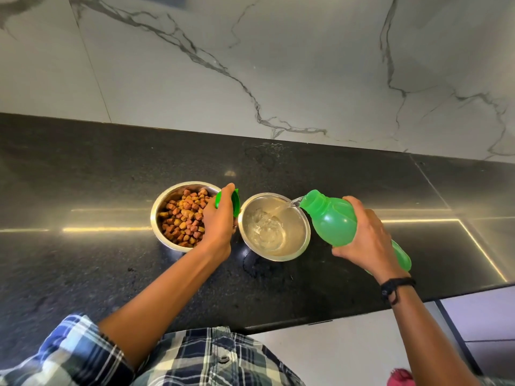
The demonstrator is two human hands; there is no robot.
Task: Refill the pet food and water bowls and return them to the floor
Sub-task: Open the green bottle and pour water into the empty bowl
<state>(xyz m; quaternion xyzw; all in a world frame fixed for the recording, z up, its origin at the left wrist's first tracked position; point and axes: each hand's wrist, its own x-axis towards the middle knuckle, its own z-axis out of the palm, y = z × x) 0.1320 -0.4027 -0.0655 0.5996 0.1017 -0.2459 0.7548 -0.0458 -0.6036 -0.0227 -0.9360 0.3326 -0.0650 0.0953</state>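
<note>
Two steel bowls are sitting side by side on the black counter [83, 260], roughly midway between its back edge by the marble wall [278, 65] and its front edge. The food bowl [161, 201] on the left is holding brown and tan kibble [182, 218], heaped well up its walls. The left hand [218, 222] is hovering over the right rim of that bowl, fingers curled around a green bottle cap [235, 201], gripping it just above the gap between the two bowls. The water bowl [302, 240] is sitting just right of the food bowl, rims close, touching or not is unclear behind the hand. Water [267, 232] is pooling in its bottom, rippled, filling it only partway. A thin stream [294, 203] is running from the bottle mouth over the bowl's back-right rim. The right hand [365, 240] is wrapping around the middle of a green plastic bottle [331, 221], holding it tilted with the neck down-left toward the bowl. A black band [395, 285] is circling the right wrist. A plaid shirt [195, 355] is showing below the front counter edge.
</note>
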